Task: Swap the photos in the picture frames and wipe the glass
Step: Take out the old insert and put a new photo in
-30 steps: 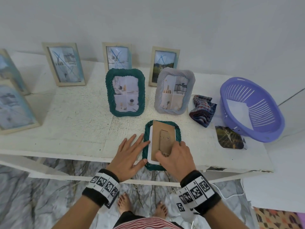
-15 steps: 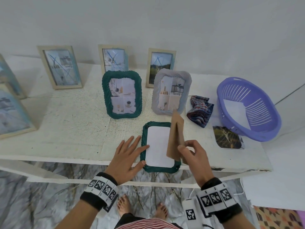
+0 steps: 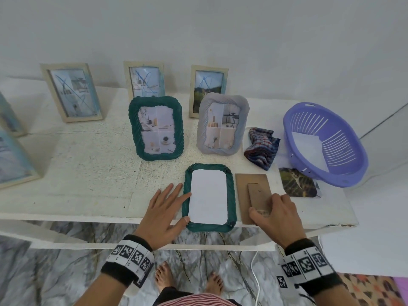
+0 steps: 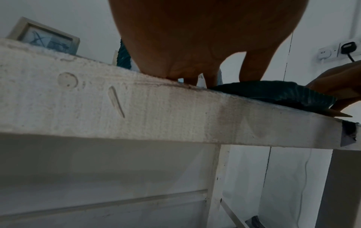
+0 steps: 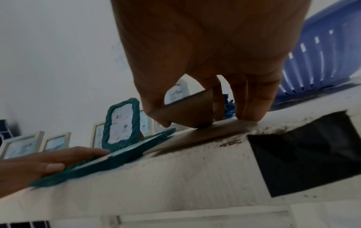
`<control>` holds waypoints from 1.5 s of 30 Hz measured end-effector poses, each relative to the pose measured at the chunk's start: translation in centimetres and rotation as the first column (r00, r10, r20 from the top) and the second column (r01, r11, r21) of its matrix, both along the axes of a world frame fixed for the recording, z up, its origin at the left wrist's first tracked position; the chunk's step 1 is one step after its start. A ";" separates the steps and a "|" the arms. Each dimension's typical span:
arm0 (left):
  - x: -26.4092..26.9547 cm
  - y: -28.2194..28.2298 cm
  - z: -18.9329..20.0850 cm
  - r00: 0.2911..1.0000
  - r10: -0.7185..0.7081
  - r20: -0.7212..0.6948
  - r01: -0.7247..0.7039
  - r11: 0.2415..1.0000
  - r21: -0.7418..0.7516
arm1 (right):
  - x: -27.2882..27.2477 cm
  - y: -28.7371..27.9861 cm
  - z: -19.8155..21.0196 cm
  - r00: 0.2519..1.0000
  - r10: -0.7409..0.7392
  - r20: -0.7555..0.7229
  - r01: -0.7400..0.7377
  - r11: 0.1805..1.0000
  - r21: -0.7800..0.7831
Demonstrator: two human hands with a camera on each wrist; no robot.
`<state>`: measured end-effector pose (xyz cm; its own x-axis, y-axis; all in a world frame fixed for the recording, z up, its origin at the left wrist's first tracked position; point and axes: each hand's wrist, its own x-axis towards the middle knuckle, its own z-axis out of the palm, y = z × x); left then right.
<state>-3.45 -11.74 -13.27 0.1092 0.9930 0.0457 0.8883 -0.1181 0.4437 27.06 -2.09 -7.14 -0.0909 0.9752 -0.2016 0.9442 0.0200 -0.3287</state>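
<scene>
A dark green frame [image 3: 209, 226] lies face down at the table's front edge, with the white back of a photo [image 3: 208, 196] showing inside it. My left hand [image 3: 184, 207] lies flat, fingers spread, with thumb and forefinger touching the frame's left rim; the left wrist view shows the same green frame [image 4: 273, 94] from the side. The brown backing board [image 3: 251, 186] lies flat just right of the frame. My right hand [image 3: 262, 205] is on its near end. In the right wrist view my right hand [image 5: 190, 118] pinches the board's stand flap [image 5: 187, 111] between thumb and fingers.
A second green frame [image 3: 156, 129] and a grey frame [image 3: 223, 124] stand behind. A checked cloth [image 3: 261, 149], a loose landscape photo [image 3: 298, 183] and a purple basket [image 3: 344, 176] lie to the right. Wooden frames [image 3: 72, 91] line the back and left.
My right hand lifted the backing board off the green frame and laid it on the table to the right, which uncovered the photo's white back. The left hand stayed put.
</scene>
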 end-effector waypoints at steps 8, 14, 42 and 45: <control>0.0 0.0 0.0 1.000 -0.001 -0.012 0.001 1.000 -0.008 | -2.1 -0.4 0.3 0.988 0.044 0.147 -0.071 0.981 0.183; 0.0 0.1 0.0 1.000 0.008 0.004 -0.008 1.000 -0.002 | -5.9 -1.9 0.3 0.855 0.518 0.022 -0.497 0.807 0.318; 0.0 0.3 0.7 0.978 0.074 0.194 -0.067 0.997 -0.044 | -7.1 -3.7 2.2 0.918 0.378 -0.119 -0.305 0.865 0.399; -0.1 0.7 1.4 0.935 0.143 0.326 -0.136 0.990 -0.044 | -6.8 -3.3 3.0 0.920 0.243 -0.309 -0.105 0.909 0.404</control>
<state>-3.57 -11.00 -11.87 -0.0475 0.9983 0.0346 0.7005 0.0086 0.7136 20.31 -5.39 -4.11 -0.2623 0.9325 0.2482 0.7416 0.3594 -0.5664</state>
